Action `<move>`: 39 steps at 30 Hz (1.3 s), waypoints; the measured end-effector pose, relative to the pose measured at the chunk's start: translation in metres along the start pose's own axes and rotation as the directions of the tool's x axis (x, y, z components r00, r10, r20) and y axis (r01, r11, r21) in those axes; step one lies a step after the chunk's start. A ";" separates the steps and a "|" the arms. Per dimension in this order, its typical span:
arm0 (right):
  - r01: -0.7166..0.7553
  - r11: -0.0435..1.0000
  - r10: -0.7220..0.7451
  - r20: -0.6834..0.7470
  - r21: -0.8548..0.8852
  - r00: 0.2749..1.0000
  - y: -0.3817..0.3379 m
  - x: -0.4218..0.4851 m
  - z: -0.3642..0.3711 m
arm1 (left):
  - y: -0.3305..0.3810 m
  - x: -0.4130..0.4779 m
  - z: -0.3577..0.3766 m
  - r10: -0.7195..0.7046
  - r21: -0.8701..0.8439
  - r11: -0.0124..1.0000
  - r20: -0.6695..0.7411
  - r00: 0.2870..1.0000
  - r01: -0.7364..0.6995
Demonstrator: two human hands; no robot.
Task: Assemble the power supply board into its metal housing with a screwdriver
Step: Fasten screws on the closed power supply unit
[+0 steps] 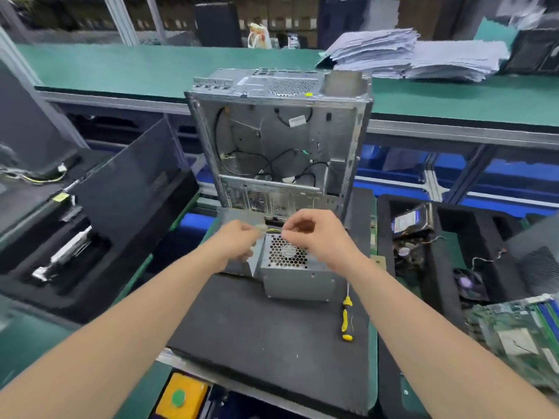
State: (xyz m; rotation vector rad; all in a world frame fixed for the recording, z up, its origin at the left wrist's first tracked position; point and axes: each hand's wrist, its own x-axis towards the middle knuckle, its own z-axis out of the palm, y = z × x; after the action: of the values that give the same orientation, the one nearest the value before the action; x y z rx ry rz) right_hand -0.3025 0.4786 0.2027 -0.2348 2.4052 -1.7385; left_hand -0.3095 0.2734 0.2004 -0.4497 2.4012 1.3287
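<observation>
Above the far edge of the power supply housing point(298, 276), a pale connector point(260, 228) is pinched by the left hand point(239, 240) and yellow wiring point(273, 230) seemingly nipped by the right hand point(314, 237) — likely so the leads are kept clear. The screwdriver point(347, 319) is left just right of the housing — within reach.

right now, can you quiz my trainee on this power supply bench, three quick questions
1. True or false: the yellow-handled screwdriver is in the right hand.
2. The power supply unit sits: A) inside the computer case, B) on the black foam mat in front of it, C) held up in mid-air.
3. Fill in: the left hand pinches a white ____.
Key: 1 false, it lies on the mat; 2 B; 3 connector, whose wires the right hand pinches.
</observation>
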 end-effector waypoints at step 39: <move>0.007 0.798 0.128 0.181 -0.602 0.975 -0.007 0.018 0.048 | -0.038 0.018 -0.017 0.010 -0.395 0.868 0.621 0.784 0.301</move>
State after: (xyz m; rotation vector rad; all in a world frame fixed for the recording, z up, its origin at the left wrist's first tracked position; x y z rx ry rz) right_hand -0.3088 0.4283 0.1944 -0.3909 2.6787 -0.8099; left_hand -0.3114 0.2381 0.1724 -0.2663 1.4705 1.6763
